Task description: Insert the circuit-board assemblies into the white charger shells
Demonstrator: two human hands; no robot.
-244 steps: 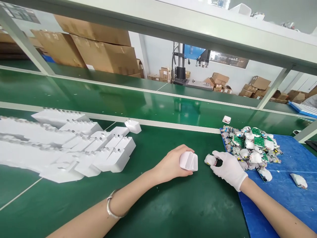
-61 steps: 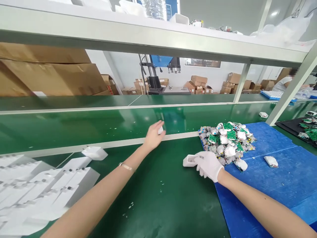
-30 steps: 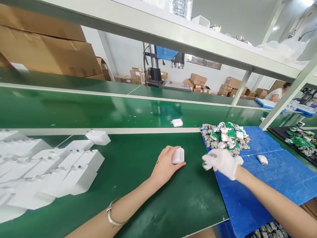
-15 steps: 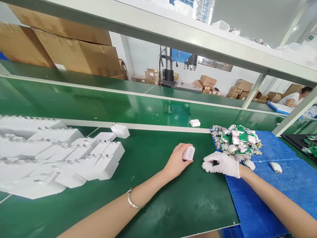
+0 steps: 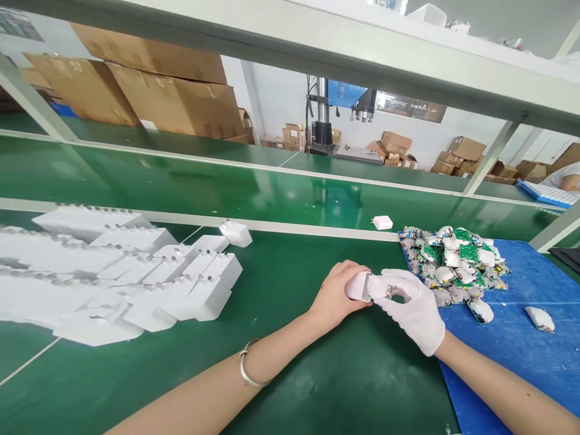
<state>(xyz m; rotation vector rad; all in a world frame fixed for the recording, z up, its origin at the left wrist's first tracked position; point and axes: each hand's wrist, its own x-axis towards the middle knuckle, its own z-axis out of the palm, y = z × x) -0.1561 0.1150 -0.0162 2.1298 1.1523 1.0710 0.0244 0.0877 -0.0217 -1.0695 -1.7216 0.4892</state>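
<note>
My bare left hand (image 5: 333, 297) is wrapped round a white plastic charger housing (image 5: 359, 286), its open end facing right. In a white glove, my right hand (image 5: 410, 305) pinches a circuit board (image 5: 379, 287) with a white pad on it. The board's left end is at the housing's mouth; how far inside it sits, I cannot tell. Right of the glove lies a heap of similar circuit boards (image 5: 453, 260) on a blue sheet (image 5: 512, 350). Two boards rest apart from the heap's middle, a padded one (image 5: 540, 318) farthest right.
Rows of white charger housings (image 5: 149, 284) cover the green bench (image 5: 290, 374) at left. A single charger with prongs (image 5: 383, 222) lies near the back ledge. Overhead runs a shelf beam (image 5: 317, 42), with a post (image 5: 493, 157) at right. Cardboard boxes (image 5: 176, 103) stand behind.
My right hand has lifted the circuit board off the bench and moved it left to the housing. The housing has turned its mouth toward the board. The view has shifted slightly.
</note>
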